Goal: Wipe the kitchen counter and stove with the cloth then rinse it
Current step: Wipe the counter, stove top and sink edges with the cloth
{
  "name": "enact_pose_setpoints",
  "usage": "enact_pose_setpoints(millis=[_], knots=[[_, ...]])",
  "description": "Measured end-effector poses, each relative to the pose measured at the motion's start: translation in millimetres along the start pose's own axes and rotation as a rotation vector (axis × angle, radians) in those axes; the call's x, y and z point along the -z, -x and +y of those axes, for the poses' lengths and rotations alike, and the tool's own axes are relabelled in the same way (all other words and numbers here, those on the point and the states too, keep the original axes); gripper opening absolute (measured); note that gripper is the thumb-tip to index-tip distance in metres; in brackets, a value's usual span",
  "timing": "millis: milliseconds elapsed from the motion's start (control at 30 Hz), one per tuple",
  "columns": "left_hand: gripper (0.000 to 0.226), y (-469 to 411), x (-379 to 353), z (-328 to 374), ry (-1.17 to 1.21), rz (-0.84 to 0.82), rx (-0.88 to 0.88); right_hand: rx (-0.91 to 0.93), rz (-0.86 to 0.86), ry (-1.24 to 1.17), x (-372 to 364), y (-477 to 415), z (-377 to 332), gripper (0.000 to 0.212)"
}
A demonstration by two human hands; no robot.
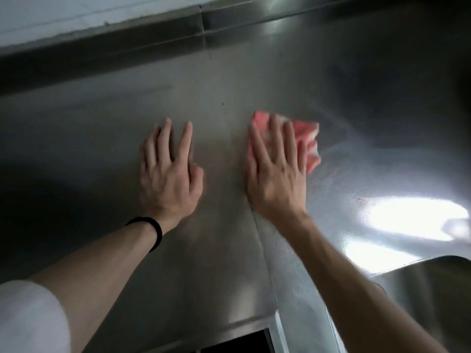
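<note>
A pink and white cloth [307, 138] lies flat on the stainless steel counter [219, 80], right of centre. My right hand [276, 171] presses down on it with the fingers spread, and the cloth sticks out beyond the fingertips and to the right. My left hand [169, 171] rests palm down on the bare counter to the left, fingers apart, holding nothing. A black band is around my left wrist. The stove is out of view.
A raised steel backsplash [107, 52] runs along the far edge below a pale wall. A sink basin's rim [433, 266] shows at the lower right. A seam [262, 240] in the counter runs under my right wrist. A dark opening [237, 342] sits at the bottom.
</note>
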State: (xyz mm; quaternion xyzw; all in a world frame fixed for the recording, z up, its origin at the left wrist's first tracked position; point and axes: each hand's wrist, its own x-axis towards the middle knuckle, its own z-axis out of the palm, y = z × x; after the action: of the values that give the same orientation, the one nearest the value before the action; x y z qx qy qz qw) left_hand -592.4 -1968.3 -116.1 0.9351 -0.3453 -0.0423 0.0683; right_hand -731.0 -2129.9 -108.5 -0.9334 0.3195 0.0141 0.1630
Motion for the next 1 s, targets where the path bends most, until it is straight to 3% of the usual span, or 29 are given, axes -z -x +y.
enact_pose_setpoints(millis=[167,267,367,500,767,900,1000], knots=[[0.076,-0.3,1.7,4.2,0.026,-0.008,0.02,-0.12,-0.068,0.048,-24.1,212.5,-5.8,0.056],[0.076,-0.3,-0.2,3.1,0.028,0.016,0.011,-0.204,-0.077,0.08,-29.3,261.6,-11.8,0.052],[0.076,0.5,-1.7,2.1,0.032,0.029,0.01,-0.176,-0.049,0.094,-27.4,250.7,-3.5,0.064],[0.076,0.1,-0.8,2.4,0.031,0.031,-0.005,-0.166,-0.042,0.042,-7.5,197.4,34.9,0.064],[0.076,1.0,8.0,17.1,0.026,-0.035,-0.038,-0.394,-0.062,-0.016,47.4,83.5,139.8,0.065],[0.077,0.7,8.9,45.6,0.056,-0.052,-0.15,-0.505,0.023,-0.08,37.3,96.8,97.5,0.063],[0.07,1.6,2.9,68.5,0.109,-0.095,-0.107,-0.362,0.013,-0.05,1.3,165.0,25.8,0.065]])
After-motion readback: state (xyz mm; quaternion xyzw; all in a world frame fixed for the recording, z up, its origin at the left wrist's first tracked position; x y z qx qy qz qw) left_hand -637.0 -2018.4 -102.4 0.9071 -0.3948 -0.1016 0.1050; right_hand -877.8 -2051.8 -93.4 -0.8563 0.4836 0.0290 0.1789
